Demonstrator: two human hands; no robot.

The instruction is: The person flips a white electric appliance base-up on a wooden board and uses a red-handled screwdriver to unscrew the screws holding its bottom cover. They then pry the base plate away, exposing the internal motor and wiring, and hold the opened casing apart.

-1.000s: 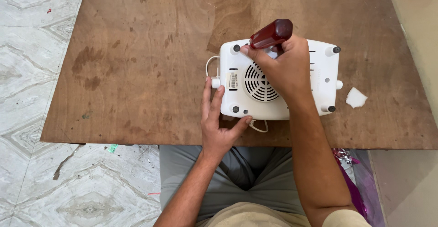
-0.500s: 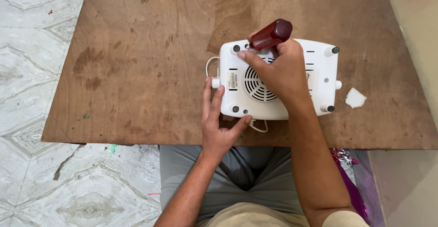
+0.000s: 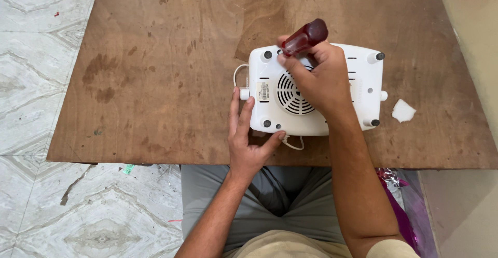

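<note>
Right hand clamped on a red screwdriver handle, held upright over a white appliance lying underside-up on the wooden counter. Left hand, fingers spread, braces the appliance's near-left corner.

Head camera, single view: worn on the person's head, facing almost straight down over the board, from roughly an arm's reach above. Frame takes in the whole board, tiled floor at left, wall at right, the person's lap at bottom edge (no second view to share ground with).
</note>
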